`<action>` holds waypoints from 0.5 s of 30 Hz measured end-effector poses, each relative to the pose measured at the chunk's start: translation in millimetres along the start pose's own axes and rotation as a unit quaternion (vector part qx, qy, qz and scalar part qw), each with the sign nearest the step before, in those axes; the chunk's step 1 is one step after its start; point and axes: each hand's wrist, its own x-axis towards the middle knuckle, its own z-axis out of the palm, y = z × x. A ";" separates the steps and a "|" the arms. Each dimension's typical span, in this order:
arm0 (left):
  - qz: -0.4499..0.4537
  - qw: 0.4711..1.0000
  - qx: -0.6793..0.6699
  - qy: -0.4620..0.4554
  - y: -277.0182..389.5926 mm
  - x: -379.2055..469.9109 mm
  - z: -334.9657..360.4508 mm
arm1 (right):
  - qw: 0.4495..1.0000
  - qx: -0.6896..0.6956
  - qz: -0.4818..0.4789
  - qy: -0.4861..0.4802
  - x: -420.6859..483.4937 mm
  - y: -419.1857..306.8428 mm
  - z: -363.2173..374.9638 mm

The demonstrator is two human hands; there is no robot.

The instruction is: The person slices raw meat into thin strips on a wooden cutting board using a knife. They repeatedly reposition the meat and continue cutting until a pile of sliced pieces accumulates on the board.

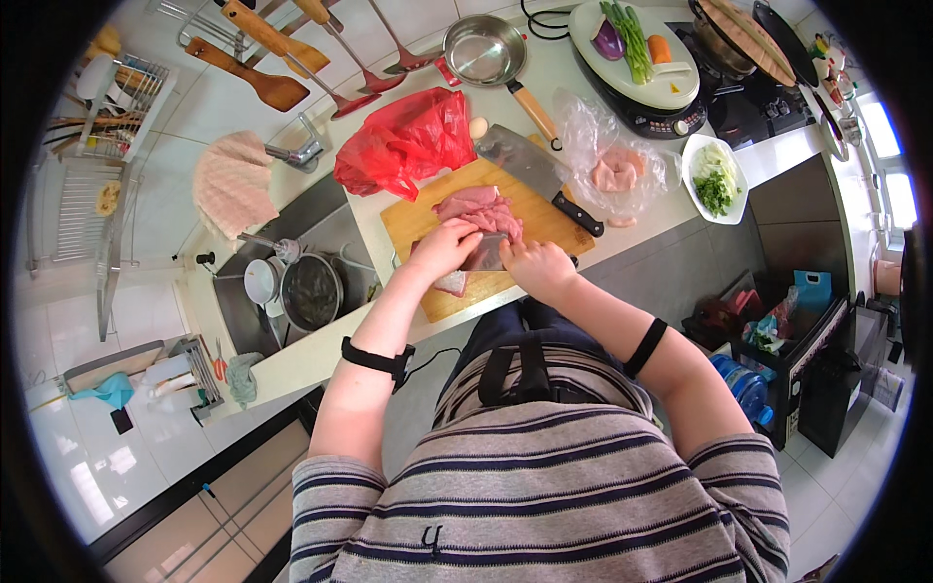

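Observation:
On the wooden cutting board [412, 218] lies a pile of sliced raw meat [477, 208]. My right hand [543, 270] grips a knife with a broad metal blade [487, 255]; most of its handle is hidden in the fist. The blade is beside a piece of raw meat with a pale fatty edge [452, 283], close to the board's near side. My left hand [443, 251] holds this piece, fingers bent and fingertips close to the blade. What the fingers cover is hidden. A cleaver [525, 164] with a black handle rests across the board's far right corner.
Beyond the board are a red plastic bag [415, 138], an egg [478, 128] and a saucepan [485, 51]. To the right, raw meat [616, 171] sits in clear plastic, near a white plate [742, 178] of chopped greens. A sink [237, 321] with a pot [312, 291] is left.

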 end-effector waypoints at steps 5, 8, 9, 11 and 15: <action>-0.091 0.964 -0.211 0.131 -26.1 -8.3 -36.4 | 0.989 0.116 0.048 -0.084 -10.1 15.8 -11.1; -0.163 0.886 -0.320 0.295 -41.0 -32.4 -50.1 | 0.960 0.206 0.155 -0.114 -16.2 21.8 -18.6; -0.182 0.901 -0.267 0.288 -42.0 -39.8 -43.8 | 0.953 0.230 0.174 -0.090 -17.6 23.2 -20.6; -0.227 0.920 -0.176 0.266 -41.3 -56.2 -26.9 | 0.934 0.287 0.209 -0.051 -18.9 24.9 -24.1; -0.127 0.966 0.141 0.178 -17.3 -71.5 36.7 | 0.888 0.379 0.245 -0.090 -18.6 24.0 -24.1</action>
